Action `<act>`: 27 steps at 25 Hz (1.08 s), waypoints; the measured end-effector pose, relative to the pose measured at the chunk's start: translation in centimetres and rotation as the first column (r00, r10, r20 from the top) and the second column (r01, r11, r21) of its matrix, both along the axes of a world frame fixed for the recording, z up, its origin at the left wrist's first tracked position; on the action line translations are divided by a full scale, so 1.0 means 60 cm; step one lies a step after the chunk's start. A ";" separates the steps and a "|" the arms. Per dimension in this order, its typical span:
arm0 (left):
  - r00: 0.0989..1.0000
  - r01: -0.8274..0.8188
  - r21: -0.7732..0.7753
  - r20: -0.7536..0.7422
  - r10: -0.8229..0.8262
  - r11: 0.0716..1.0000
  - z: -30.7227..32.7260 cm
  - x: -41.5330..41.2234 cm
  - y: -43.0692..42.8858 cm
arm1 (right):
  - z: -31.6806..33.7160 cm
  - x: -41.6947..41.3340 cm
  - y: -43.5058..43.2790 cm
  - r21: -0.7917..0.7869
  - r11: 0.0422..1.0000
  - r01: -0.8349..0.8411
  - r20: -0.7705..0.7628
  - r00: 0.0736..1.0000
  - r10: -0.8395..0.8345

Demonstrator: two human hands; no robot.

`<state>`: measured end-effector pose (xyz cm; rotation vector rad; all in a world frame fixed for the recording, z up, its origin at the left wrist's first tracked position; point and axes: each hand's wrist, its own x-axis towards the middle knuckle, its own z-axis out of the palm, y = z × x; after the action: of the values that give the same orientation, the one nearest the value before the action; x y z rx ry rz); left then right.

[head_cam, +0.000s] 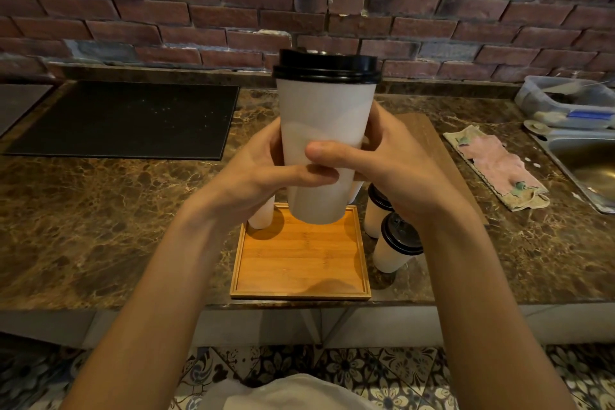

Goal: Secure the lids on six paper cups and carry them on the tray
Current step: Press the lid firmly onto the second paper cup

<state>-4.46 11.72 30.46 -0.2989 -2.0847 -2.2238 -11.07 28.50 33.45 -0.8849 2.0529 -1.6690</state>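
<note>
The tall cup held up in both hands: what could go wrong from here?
The left hand and right hand grip the held cup; squeezing hard might buckle the paper and loosen its black lid. Set down on the tray, it might knock the corner cup standing there. The right forearm hangs over two lidded cups and might topple them.

Dim, warm indoor light. Brightest patch on tray (299, 263), lit from above. Soft round shadows at tray's far corners, dark smudge at near rim. Cup (324, 130) evenly lit, sharp, no glare. Dull sheen on sink (592, 160) and tabletop (100, 226). Wide-angle bowing: wall (166, 10) brick courses and tabletop edge curve toward frame sides. Floor (399, 373) at bottom dark, soft.
</note>
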 end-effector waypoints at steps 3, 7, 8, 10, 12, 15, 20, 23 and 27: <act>0.999 0.038 -0.008 0.011 -0.038 0.999 -0.004 0.002 -0.003 | -0.006 -0.004 0.006 -0.006 0.998 -0.062 0.058 0.996 0.062; 0.998 -0.064 -0.026 0.002 0.064 0.998 -0.003 0.003 0.000 | -0.008 0.000 0.001 -0.004 1.000 -0.012 0.041 0.999 0.012; 0.994 -0.106 -0.036 -0.006 0.106 0.994 -0.003 0.002 0.001 | -0.006 0.003 -0.002 -0.001 1.000 0.019 0.015 1.000 -0.019; 0.979 -0.202 -0.074 -0.027 0.200 0.977 -0.003 0.002 0.007 | -0.002 0.007 -0.006 0.002 0.998 0.069 -0.047 0.997 -0.069; 0.951 -0.307 -0.113 -0.055 0.303 0.945 -0.003 0.002 0.016 | 0.000 0.011 -0.012 0.002 0.993 0.116 -0.094 0.989 -0.115; 0.923 -0.383 -0.128 -0.104 0.371 0.915 -0.003 -0.003 0.029 | -0.006 0.017 -0.023 -0.019 0.977 0.211 -0.149 0.966 -0.211; 0.930 -0.364 -0.154 -0.112 0.350 0.919 -0.001 -0.006 0.026 | -0.010 0.019 -0.025 -0.092 0.966 0.242 -0.121 0.960 -0.252; 0.941 -0.335 -0.173 -0.113 0.319 0.926 0.001 -0.004 0.020 | -0.005 0.013 -0.016 -0.083 0.979 0.184 -0.133 0.972 -0.194; 0.952 -0.296 -0.142 -0.118 0.281 0.944 0.004 0.000 0.013 | -0.003 0.006 -0.011 -0.078 0.987 0.138 -0.130 0.981 -0.147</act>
<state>-4.49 12.51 30.72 -0.0976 -2.1018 -1.8472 -10.69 27.81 33.27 -0.9155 2.2076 -1.8088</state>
